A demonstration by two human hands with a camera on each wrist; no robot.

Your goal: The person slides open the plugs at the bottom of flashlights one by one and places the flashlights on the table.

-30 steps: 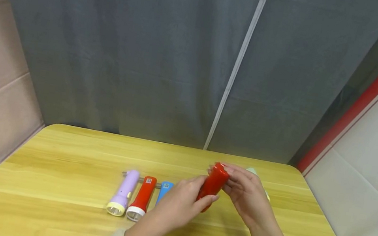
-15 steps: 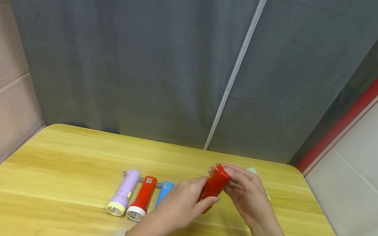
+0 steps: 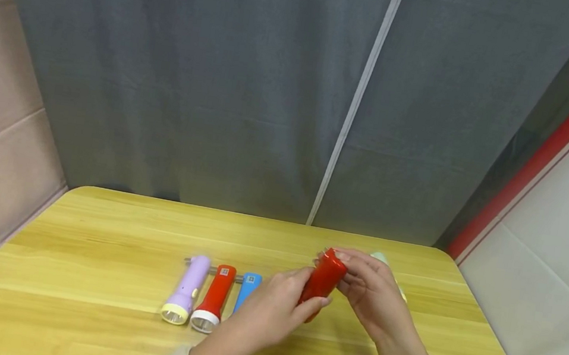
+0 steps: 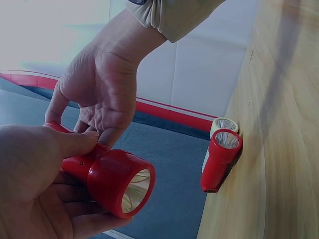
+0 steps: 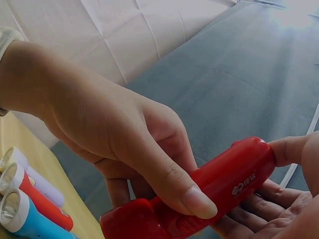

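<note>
A red flashlight [image 3: 324, 277] is held above the table, its tail end tilted up and its lens end toward me. My left hand [image 3: 273, 305] grips its body, the thumb lying along the switch side in the right wrist view. My right hand [image 3: 372, 306] pinches the tail end between thumb and fingers, and small metal prongs show there in the head view. The flashlight's clear lens [image 4: 135, 191] faces out below my left fingers in the left wrist view, unlit.
On the wooden table [image 3: 107, 250], left of my hands, lie a purple flashlight [image 3: 187, 290], a red one with a white head [image 3: 215, 297] and a blue one [image 3: 248, 287]. To the right lie another red flashlight [image 4: 218, 167] and a pale one [image 4: 223, 123]. A grey curtain [image 3: 194, 82] hangs behind.
The red flashlight and my left hand have shifted very slightly to the right since a second ago. Both hands keep the same hold, and the flashlights on the table have not moved.
</note>
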